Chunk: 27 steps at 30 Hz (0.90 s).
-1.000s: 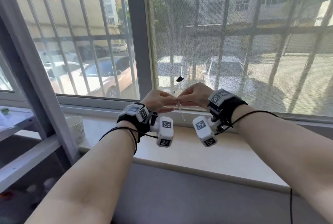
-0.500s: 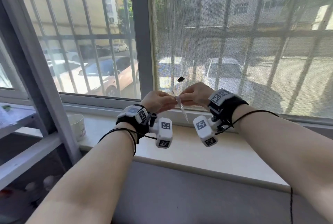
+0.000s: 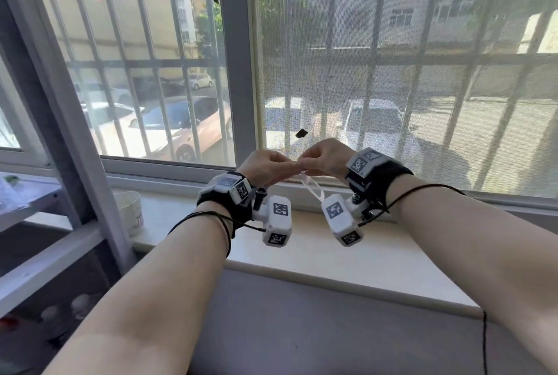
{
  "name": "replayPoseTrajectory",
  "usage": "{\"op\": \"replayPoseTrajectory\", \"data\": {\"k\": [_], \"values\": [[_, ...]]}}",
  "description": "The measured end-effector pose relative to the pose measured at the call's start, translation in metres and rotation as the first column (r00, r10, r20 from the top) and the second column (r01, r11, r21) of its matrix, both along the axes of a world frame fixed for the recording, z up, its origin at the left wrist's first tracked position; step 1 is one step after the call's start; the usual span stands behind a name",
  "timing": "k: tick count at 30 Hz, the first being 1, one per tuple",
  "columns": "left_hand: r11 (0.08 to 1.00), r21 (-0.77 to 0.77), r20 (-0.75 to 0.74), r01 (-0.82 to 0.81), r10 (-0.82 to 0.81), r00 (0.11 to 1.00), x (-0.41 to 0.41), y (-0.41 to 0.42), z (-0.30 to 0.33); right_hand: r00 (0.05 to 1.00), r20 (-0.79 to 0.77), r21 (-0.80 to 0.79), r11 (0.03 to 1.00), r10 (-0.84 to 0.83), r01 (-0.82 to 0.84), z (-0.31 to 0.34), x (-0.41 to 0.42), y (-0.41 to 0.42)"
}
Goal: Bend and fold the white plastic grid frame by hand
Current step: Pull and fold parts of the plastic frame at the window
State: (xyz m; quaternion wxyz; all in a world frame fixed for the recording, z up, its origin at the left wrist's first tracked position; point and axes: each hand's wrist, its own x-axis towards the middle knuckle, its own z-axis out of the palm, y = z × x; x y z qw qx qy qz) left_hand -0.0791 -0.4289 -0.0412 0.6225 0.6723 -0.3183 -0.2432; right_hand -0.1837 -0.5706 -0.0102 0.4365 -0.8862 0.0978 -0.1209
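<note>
Together both hands [image 3: 297, 163] pinch the thin, translucent white grid frame [image 3: 312, 186], dangling looped

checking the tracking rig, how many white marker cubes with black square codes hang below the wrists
2. One white marker cube with black codes hangs under the left wrist; the other white marker cube hangs under the right wrist, below the white plastic strip. More may be hidden behind the wrists.
</note>
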Motion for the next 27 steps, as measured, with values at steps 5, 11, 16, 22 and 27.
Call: {"op": "replayPoseTrajectory", "data": {"k": [5,11,16,22,27], "values": [[1.0,-0.009,0.006,0.022,-0.022,1.0,0.007,-0.003,-0.005,1.0,-0.01,-0.001,1.0,-0.001,0.001,-0.001,-0.002,0.003],[1.0,0.005,-0.025,0.006,-0.005,1.0,0.01,-0.001,-0.008,1.0,-0.006,-0.007,1.0,-0.009,0.009,-0.003,-0.001,0.003],[0.998,-0.059,-0.136,0.025,-0.033,0.99,0.015,0.002,-0.011,0.999,0.018,0.071,0.997,-0.029,0.028,-0.003,-0.001,0.001],[0.995,-0.095,-0.196,0.032,-0.05,0.979,0.012,0.004,-0.008,0.997,0.04,0.106,0.993,-0.061,0.057,-0.005,-0.003,0.001],[0.994,-0.104,-0.199,0.017,-0.038,0.979,0.015,0.003,-0.01,0.996,0.025,0.137,0.987,-0.085,0.08,-0.005,-0.003,0.0]]}}
